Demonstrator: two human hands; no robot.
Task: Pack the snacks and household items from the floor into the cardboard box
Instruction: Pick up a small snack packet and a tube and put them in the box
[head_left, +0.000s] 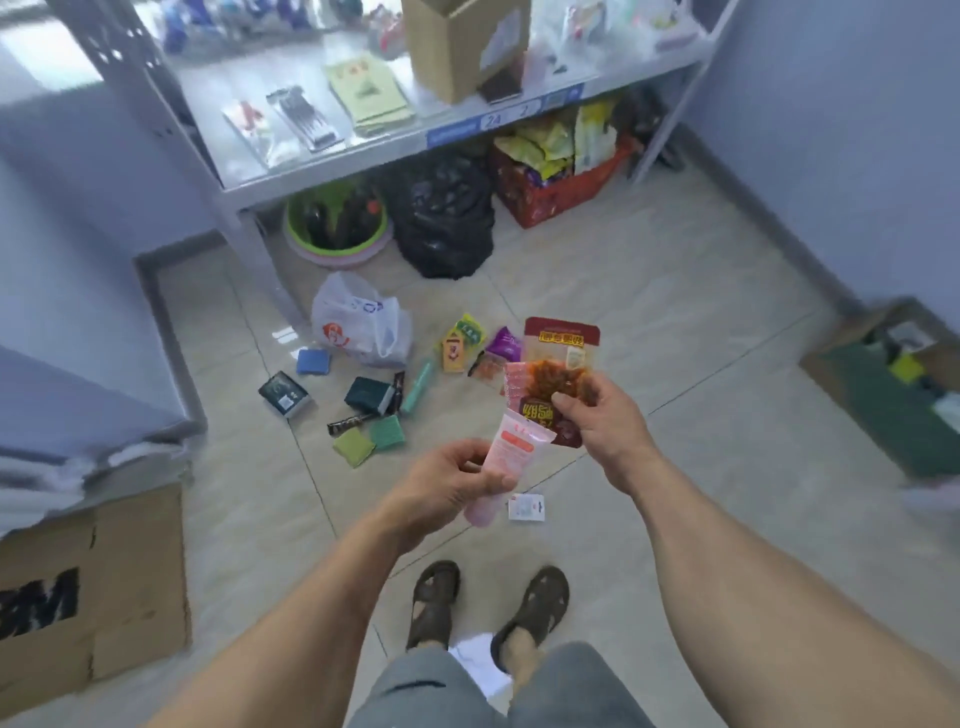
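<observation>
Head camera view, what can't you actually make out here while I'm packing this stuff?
- Snack packets: how many the right hand holds; they overlap and the fingers cover them.
- Pink tube: its label is blurred, and the left hand covers its lower part.
- Cardboard box at left: cut off by the frame edge; its inside is not visible.
- Small white packet on the floor: print too small.

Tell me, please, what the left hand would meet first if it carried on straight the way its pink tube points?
Probably the snack packets held in the right hand: the pink tube in the left hand already points up at them, though one view leaves depth unclear.
</observation>
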